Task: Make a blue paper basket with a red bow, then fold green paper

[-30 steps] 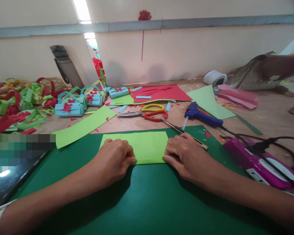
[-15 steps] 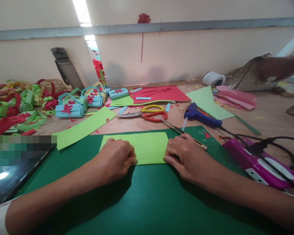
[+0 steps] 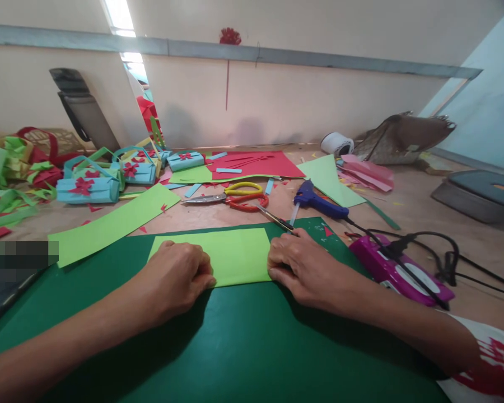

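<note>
A lime-green sheet of paper lies on the green cutting mat, its near edge looking folded. My left hand is closed, thumb and curled fingers pressed on the paper's near edge left of the middle. At the right end my right hand is closed in the same way, fingertips on the near corner. Just beyond the right hand lies a craft knife, partly hidden by it. Scissors with yellow and red handles rest past the mat's far edge, beside a blue glue gun.
Light-blue paper bags with red bows stand at the left, near a longer lime strip. Red sheets lie at the back. To the right are a magenta power strip with black cables, and a handbag. A dark bottle leans on the wall.
My view has swung to the right, so things sit further left and the right sleeve shows more. Both hands stay closed on the lime-green paper, with little visible movement.
</note>
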Demonstrator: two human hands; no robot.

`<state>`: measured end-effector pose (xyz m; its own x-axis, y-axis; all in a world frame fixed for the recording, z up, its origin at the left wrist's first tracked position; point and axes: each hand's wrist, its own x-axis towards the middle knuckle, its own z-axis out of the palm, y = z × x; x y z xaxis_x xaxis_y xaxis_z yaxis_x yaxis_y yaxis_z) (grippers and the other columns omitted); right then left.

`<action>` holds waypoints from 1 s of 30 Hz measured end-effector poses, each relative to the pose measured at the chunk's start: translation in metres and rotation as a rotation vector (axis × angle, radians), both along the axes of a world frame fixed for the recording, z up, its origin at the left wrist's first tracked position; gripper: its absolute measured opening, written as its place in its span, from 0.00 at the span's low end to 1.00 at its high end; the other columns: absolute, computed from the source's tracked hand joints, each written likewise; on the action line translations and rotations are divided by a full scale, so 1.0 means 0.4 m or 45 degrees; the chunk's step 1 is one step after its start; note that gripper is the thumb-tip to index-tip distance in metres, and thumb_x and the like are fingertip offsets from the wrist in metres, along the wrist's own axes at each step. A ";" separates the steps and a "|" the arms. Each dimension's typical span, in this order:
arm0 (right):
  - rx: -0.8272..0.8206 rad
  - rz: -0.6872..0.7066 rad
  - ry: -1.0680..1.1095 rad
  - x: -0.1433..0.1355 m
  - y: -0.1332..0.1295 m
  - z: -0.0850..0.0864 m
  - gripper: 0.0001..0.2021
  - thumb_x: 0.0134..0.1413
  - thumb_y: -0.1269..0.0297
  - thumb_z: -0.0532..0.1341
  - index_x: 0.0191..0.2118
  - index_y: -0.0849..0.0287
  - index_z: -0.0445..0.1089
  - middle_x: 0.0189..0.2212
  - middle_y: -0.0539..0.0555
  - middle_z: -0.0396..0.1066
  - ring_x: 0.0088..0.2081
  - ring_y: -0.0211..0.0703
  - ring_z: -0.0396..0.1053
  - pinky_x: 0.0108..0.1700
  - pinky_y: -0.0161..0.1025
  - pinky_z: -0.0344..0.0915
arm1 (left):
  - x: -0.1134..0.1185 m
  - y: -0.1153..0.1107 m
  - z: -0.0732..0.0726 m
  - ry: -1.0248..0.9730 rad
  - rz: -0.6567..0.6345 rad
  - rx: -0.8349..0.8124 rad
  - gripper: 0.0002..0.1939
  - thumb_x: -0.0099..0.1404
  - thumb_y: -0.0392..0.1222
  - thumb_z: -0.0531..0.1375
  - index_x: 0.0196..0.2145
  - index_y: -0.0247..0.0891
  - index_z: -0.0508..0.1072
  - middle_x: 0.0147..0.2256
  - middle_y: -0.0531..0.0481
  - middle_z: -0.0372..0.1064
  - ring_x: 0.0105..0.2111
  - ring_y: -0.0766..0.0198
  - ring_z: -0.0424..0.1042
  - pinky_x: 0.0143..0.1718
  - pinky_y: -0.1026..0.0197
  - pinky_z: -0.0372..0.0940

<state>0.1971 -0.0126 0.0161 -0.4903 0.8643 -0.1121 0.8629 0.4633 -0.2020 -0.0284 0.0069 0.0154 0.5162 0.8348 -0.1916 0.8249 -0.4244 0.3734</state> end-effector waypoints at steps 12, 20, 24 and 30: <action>0.033 0.033 -0.046 -0.003 0.001 0.005 0.11 0.55 0.72 0.54 0.23 0.61 0.63 0.26 0.51 0.66 0.31 0.40 0.61 0.43 0.43 0.50 | -0.001 0.001 0.004 -0.030 0.007 -0.026 0.10 0.59 0.39 0.56 0.22 0.37 0.72 0.23 0.51 0.70 0.23 0.63 0.66 0.26 0.62 0.55; 0.075 0.059 -0.058 0.007 0.009 -0.006 0.11 0.55 0.71 0.55 0.23 0.61 0.64 0.25 0.50 0.67 0.30 0.40 0.62 0.42 0.44 0.49 | -0.001 -0.004 0.009 0.009 -0.032 0.032 0.10 0.60 0.37 0.55 0.22 0.37 0.71 0.24 0.51 0.71 0.25 0.63 0.66 0.27 0.63 0.53; 0.147 0.065 -0.044 0.014 0.008 -0.016 0.08 0.55 0.71 0.57 0.26 0.59 0.68 0.26 0.50 0.68 0.32 0.42 0.63 0.44 0.47 0.48 | -0.001 -0.005 0.011 -0.007 -0.008 0.011 0.08 0.59 0.37 0.56 0.24 0.37 0.70 0.24 0.52 0.69 0.25 0.64 0.65 0.28 0.63 0.53; 0.424 0.379 -0.099 0.017 -0.004 -0.024 0.21 0.56 0.79 0.50 0.48 0.49 0.68 0.30 0.51 0.67 0.34 0.44 0.63 0.51 0.56 0.42 | -0.021 -0.014 -0.009 -0.053 -0.031 0.131 0.05 0.61 0.34 0.54 0.29 0.38 0.68 0.25 0.55 0.68 0.27 0.65 0.64 0.38 0.59 0.54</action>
<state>0.2039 -0.0142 0.0066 -0.7240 0.6823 0.1017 0.6891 0.7222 0.0600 -0.0368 0.0014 0.0119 0.5423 0.8360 -0.0838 0.7986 -0.4819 0.3606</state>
